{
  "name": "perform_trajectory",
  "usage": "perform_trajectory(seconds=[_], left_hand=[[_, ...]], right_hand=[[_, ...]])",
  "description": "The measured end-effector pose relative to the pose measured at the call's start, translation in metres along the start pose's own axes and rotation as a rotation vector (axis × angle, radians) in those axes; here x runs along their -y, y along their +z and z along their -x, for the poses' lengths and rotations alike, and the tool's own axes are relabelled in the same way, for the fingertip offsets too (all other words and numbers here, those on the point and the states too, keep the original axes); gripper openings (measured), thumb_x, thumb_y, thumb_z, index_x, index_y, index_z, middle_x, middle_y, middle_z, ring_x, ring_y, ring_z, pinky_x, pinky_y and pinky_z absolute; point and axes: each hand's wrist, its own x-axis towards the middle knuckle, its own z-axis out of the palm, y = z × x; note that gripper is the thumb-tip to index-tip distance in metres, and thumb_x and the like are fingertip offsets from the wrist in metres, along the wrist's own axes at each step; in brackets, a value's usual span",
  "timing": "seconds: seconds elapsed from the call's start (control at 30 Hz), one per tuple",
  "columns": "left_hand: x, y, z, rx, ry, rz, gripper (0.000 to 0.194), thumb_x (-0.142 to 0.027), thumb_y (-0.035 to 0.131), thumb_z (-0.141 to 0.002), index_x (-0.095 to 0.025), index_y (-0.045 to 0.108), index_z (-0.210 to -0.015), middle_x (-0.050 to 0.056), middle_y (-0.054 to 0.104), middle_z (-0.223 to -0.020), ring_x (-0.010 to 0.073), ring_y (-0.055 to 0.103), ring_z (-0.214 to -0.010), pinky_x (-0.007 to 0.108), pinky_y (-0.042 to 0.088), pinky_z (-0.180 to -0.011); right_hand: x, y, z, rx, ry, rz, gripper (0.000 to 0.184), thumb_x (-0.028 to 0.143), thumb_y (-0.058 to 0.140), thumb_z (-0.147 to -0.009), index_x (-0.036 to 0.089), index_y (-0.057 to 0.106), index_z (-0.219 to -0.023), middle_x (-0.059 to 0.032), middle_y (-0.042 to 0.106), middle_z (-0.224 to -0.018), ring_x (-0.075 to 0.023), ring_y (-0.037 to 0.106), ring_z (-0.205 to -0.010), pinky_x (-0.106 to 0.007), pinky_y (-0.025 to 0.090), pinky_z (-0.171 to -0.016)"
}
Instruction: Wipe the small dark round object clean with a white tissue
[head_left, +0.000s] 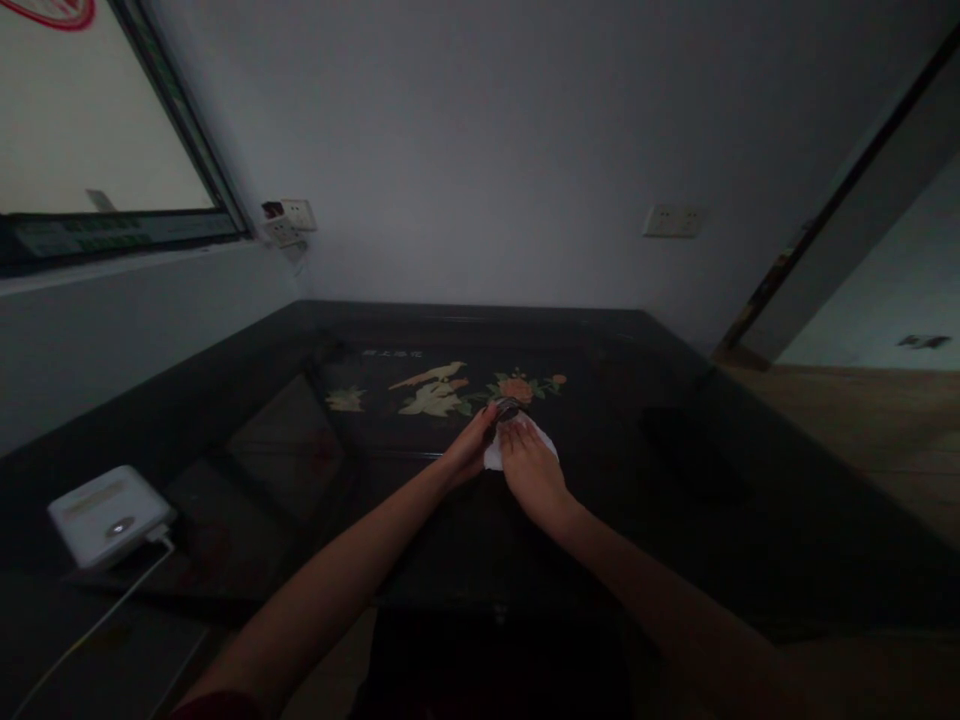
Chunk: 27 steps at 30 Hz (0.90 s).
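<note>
My left hand (472, 445) is closed around a small dark, shiny object with a rounded end (508, 408); its exact kind does not show. Over it lies my right hand (531, 470), fingers together, pressing a white tissue or cloth (551, 441) against the object. Part of the white piece sticks out on both sides of the right hand. Both hands meet above the middle of a black glossy table (480, 335), near a printed pattern of birds and flowers (439, 390).
At the left of the table stands a white box-shaped device (112, 515) with a white cable (97, 625) running toward the front. A dark flat shape (686, 445) lies on the right side. Wall sockets (673, 221) and a plugged-in adapter (281, 230) are beyond the far edge.
</note>
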Motion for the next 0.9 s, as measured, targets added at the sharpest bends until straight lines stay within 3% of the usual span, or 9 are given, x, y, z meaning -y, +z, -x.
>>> perform_trajectory(seconds=[0.13, 0.23, 0.37, 0.47, 0.53, 0.63, 0.73, 0.83, 0.9], left_hand=[[0.0, 0.0, 0.001, 0.033, 0.008, 0.012, 0.033, -0.042, 0.059, -0.083, -0.015, 0.063, -0.104, 0.008, 0.067, -0.097, 0.0177, 0.064, -0.088, 0.029, 0.047, -0.085], [-0.001, 0.0, 0.002, 0.051, 0.014, 0.038, 0.034, -0.042, 0.058, -0.084, -0.015, 0.063, -0.104, 0.008, 0.067, -0.099, 0.0176, 0.063, -0.09, 0.03, 0.046, -0.087], [-0.003, 0.003, 0.004, 0.014, 0.015, 0.049, 0.03, -0.04, 0.058, -0.085, -0.017, 0.063, -0.104, 0.007, 0.066, -0.098, 0.0152, 0.062, -0.088, 0.027, 0.048, -0.084], [-0.003, 0.004, 0.005, 0.012, 0.003, 0.057, 0.03, -0.04, 0.057, -0.085, -0.018, 0.062, -0.105, 0.007, 0.066, -0.098, 0.0152, 0.062, -0.089, 0.027, 0.048, -0.084], [-0.004, 0.004, 0.004, 0.013, -0.008, 0.053, 0.031, -0.04, 0.057, -0.085, -0.018, 0.062, -0.107, 0.007, 0.066, -0.098, 0.0152, 0.063, -0.088, 0.027, 0.048, -0.084], [-0.004, 0.002, 0.004, 0.01, -0.027, 0.045, 0.033, -0.042, 0.057, -0.085, -0.018, 0.061, -0.108, 0.007, 0.067, -0.099, 0.0159, 0.063, -0.089, 0.028, 0.049, -0.084], [-0.003, 0.001, 0.004, 0.044, -0.032, 0.052, 0.035, -0.044, 0.057, -0.085, -0.016, 0.063, -0.106, 0.008, 0.067, -0.101, 0.0182, 0.063, -0.093, 0.03, 0.048, -0.086], [-0.003, 0.002, 0.004, 0.087, -0.029, 0.051, 0.037, -0.044, 0.058, -0.084, -0.014, 0.064, -0.104, 0.01, 0.068, -0.099, 0.0195, 0.063, -0.093, 0.03, 0.047, -0.088], [-0.003, 0.004, 0.003, 0.086, -0.014, 0.043, 0.035, -0.042, 0.059, -0.084, -0.014, 0.064, -0.105, 0.009, 0.068, -0.098, 0.0189, 0.064, -0.091, 0.03, 0.047, -0.088]], right_hand=[[-0.001, -0.017, -0.002, 0.1, 0.035, -0.178, 0.044, 0.0, 0.034, -0.082, 0.007, 0.058, -0.119, -0.0195, 0.063, -0.12, -0.0238, 0.059, -0.113, -0.038, 0.039, -0.102], [-0.008, -0.016, -0.006, 0.128, 0.143, -0.505, 0.04, 0.004, 0.038, -0.081, 0.013, 0.062, -0.111, -0.0133, 0.069, -0.106, -0.0226, 0.065, -0.098, -0.032, 0.046, -0.088], [-0.015, 0.003, -0.011, -0.017, 0.347, -1.13, 0.033, 0.018, 0.044, -0.081, 0.011, 0.064, -0.106, -0.0082, 0.071, -0.094, -0.0233, 0.065, -0.09, -0.033, 0.049, -0.081], [-0.016, 0.011, -0.013, -0.086, 0.431, -1.309, 0.034, 0.022, 0.047, -0.079, 0.011, 0.063, -0.107, -0.0074, 0.071, -0.093, -0.0225, 0.066, -0.085, -0.032, 0.05, -0.078], [-0.016, 0.007, -0.012, -0.046, 0.366, -1.191, 0.031, 0.021, 0.046, -0.08, 0.01, 0.064, -0.103, -0.0088, 0.07, -0.094, -0.0228, 0.065, -0.086, -0.033, 0.049, -0.08], [-0.017, -0.004, -0.008, 0.063, 0.224, -0.827, 0.029, 0.013, 0.041, -0.082, 0.01, 0.064, -0.1, -0.0126, 0.07, -0.095, -0.0234, 0.065, -0.088, -0.032, 0.047, -0.081], [-0.02, -0.014, -0.005, 0.122, 0.055, -0.531, 0.037, 0.004, 0.037, -0.081, 0.013, 0.062, -0.108, -0.0129, 0.069, -0.104, -0.0217, 0.064, -0.096, -0.03, 0.046, -0.085], [-0.021, -0.014, -0.003, 0.069, -0.083, -0.284, 0.042, 0.002, 0.035, -0.083, 0.013, 0.059, -0.116, -0.0125, 0.065, -0.118, -0.0211, 0.058, -0.113, -0.035, 0.04, -0.1], [-0.019, -0.009, -0.003, 0.015, -0.084, -0.132, 0.042, 0.003, 0.035, -0.084, 0.01, 0.059, -0.119, -0.0133, 0.063, -0.122, -0.0213, 0.054, -0.119, -0.038, 0.033, -0.108]])
